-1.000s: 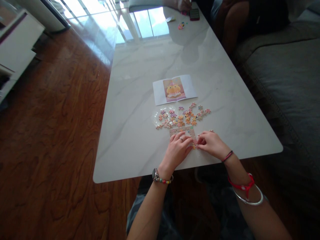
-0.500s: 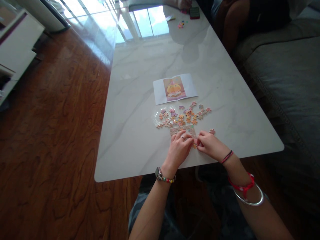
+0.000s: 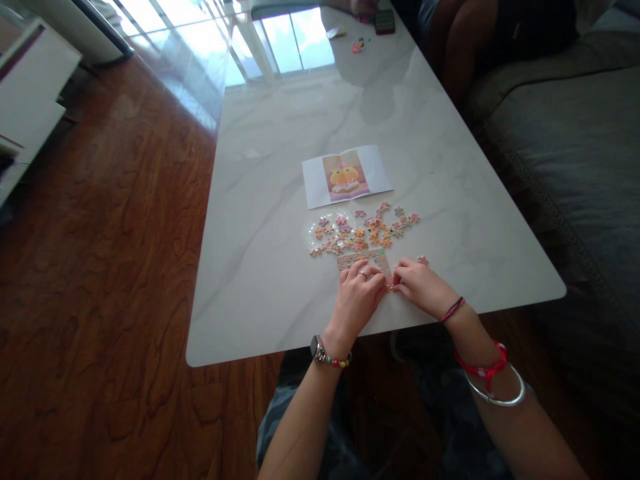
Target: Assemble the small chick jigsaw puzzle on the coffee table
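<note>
My left hand (image 3: 356, 300) and my right hand (image 3: 421, 287) meet fingertip to fingertip near the front edge of a white marble table (image 3: 280, 200). Both pinch at a small orange puzzle piece (image 3: 389, 287) beside a joined patch of pink puzzle (image 3: 364, 259), which my left fingers partly cover. Beyond it lies a scatter of loose pink and orange puzzle pieces (image 3: 367, 230). Farther back is a paper sheet (image 3: 347, 175) printed with an orange cartoon figure.
Another person (image 3: 475, 33) sits at the table's far right end, with a dark phone (image 3: 384, 20) and a few small coloured pieces (image 3: 358, 45) near them. A grey sofa (image 3: 565, 140) runs along the right. Wooden floor (image 3: 100, 267) and a white cabinet (image 3: 25, 93) lie left.
My hands have stayed together at the puzzle patch, with only small finger shifts. The view has drifted slightly.
</note>
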